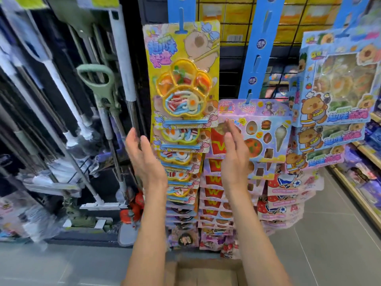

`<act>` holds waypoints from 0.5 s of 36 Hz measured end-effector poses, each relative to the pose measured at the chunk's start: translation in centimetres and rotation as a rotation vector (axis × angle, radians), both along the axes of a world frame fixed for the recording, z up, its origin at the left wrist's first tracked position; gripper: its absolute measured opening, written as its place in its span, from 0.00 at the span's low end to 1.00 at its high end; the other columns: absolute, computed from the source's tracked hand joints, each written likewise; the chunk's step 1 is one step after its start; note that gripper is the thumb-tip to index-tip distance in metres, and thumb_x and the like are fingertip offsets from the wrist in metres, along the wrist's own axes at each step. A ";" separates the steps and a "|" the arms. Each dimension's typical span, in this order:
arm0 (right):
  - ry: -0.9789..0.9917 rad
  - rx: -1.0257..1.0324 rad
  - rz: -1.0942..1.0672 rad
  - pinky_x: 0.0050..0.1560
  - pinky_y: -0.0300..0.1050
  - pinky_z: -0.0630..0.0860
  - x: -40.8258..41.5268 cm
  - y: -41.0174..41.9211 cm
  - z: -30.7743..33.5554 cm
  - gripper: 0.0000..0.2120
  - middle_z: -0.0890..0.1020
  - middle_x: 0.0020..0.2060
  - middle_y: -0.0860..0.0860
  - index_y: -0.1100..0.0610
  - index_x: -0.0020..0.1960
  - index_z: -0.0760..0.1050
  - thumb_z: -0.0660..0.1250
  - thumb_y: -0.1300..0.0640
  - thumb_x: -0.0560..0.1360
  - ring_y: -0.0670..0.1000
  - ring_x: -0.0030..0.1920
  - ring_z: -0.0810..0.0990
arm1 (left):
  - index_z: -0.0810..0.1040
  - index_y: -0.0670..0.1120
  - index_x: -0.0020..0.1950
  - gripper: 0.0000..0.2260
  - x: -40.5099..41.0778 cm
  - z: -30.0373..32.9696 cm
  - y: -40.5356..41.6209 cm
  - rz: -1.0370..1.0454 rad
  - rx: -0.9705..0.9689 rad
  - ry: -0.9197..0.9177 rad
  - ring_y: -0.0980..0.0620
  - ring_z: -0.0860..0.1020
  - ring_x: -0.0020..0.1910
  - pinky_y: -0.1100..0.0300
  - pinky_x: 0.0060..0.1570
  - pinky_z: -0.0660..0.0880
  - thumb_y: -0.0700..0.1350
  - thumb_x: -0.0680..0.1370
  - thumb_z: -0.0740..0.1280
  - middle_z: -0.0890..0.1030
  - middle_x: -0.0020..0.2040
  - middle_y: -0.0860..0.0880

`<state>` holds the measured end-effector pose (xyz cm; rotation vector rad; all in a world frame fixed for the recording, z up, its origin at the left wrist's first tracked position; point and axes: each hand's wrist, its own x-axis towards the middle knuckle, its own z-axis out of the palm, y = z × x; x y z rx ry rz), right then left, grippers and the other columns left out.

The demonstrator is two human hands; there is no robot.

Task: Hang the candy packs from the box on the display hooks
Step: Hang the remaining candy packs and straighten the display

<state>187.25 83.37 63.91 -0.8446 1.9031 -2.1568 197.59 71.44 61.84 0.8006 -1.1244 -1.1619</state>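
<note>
A yellow candy pack [182,71] with a paw-shaped tray hangs from a blue display strip [181,9] at the top of a column of like packs. My left hand [142,155] is raised just left of that column, fingers apart, holding nothing. My right hand [234,149] is up on the column's right side, open, in front of a pink food-shaped candy pack [259,129] on the second blue strip [258,48]. Neither hand touches the yellow pack. The cardboard box [206,271] stands open on the floor below my arms; its contents are hidden.
Mops and brooms [99,100] lean in a rack to the left. Blue capybara candy boxes [338,79] hang at the right, with a wooden shelf [367,153] of goods beyond. Grey tiled floor [329,254] lies on the right.
</note>
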 end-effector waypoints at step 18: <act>-0.125 -0.033 0.008 0.74 0.39 0.61 3.9 -3.7 0.7 0.21 0.66 0.75 0.39 0.49 0.78 0.63 0.53 0.50 0.86 0.38 0.74 0.62 | 0.60 0.63 0.78 0.37 2.4 2.6 -3.5 -0.567 0.044 -0.177 0.57 0.65 0.76 0.46 0.76 0.61 0.77 0.72 0.52 0.66 0.77 0.59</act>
